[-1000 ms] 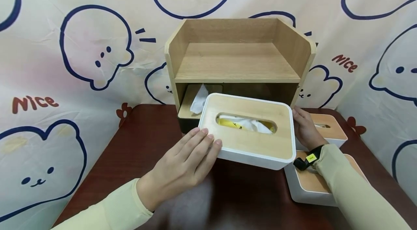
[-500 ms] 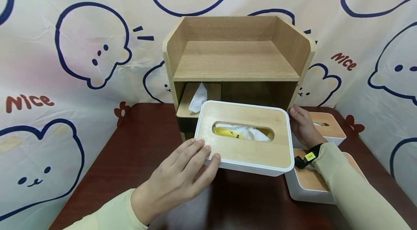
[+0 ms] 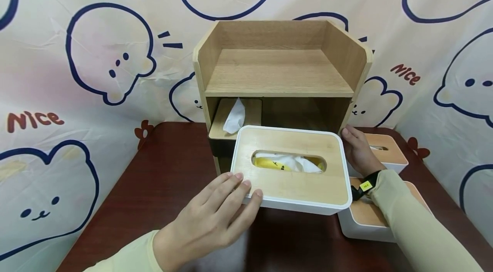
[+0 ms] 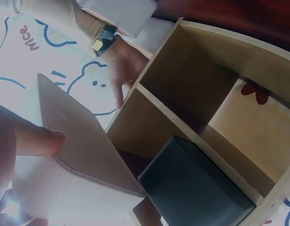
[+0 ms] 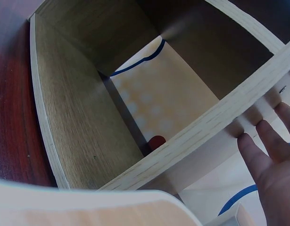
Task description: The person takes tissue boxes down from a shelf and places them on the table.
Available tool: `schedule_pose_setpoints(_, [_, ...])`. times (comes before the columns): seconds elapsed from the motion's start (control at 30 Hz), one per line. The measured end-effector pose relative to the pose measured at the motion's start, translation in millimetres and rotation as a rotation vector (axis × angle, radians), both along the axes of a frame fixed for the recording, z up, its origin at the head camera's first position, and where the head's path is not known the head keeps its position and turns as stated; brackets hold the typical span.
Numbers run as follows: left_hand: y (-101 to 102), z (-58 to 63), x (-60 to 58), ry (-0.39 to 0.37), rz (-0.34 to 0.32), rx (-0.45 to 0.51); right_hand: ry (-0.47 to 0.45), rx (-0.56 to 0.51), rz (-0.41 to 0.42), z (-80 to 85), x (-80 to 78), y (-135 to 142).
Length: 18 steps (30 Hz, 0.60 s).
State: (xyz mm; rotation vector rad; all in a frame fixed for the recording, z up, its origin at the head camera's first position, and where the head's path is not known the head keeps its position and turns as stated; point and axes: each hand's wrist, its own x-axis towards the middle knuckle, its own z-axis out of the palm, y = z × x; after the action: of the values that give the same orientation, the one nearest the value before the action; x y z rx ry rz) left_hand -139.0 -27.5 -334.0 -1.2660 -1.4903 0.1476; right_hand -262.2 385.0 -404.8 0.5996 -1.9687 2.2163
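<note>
A white tissue box with a pale wooden lid [image 3: 292,188] hangs tilted in front of the wooden desk shelf [image 3: 281,68]. My left hand [image 3: 206,218] grips it by the near left corner. The fingers lie on the lid, and the left wrist view shows the thumb [image 4: 53,142] against the underside. White tissue and a yellow pack show through the slot. With its fingertips, my right hand [image 3: 358,150] touches the outer right side of the shelf. A dark green tissue box [image 4: 192,183] with a wooden lid sits in the left part of the shelf's compartment.
Two more white tissue boxes with wooden lids stand on the right of the dark red table [image 3: 154,195]: a near one [image 3: 369,218] under the right forearm, and a farther one [image 3: 389,150] beside the shelf. A patterned cloth [image 3: 108,113] hangs behind.
My left hand has lowered the white tissue box and drawn it back a little from the shelf, and its lid has come down in view. The right hand stays at the shelf's side.
</note>
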Motion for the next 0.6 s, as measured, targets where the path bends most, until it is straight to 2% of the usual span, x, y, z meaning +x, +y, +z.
schedule_pose_setpoints(0.2, [-1, -3.9, 8.7, -0.093, 0.039, -0.055, -0.006, 0.003, -0.012, -0.1, -0.3, -1])
schedule_pose_setpoints(0.4, [0, -6.1, 13.1, -0.1, 0.035, -0.077, -0.029, 0.035, -0.027, 2.4, 0.8, -2])
schedule_pose_setpoints(0.6, [2, -12.8, 14.8, -0.128, 0.033, -0.088, -0.024, 0.02, 0.013, 3.2, 0.1, -3])
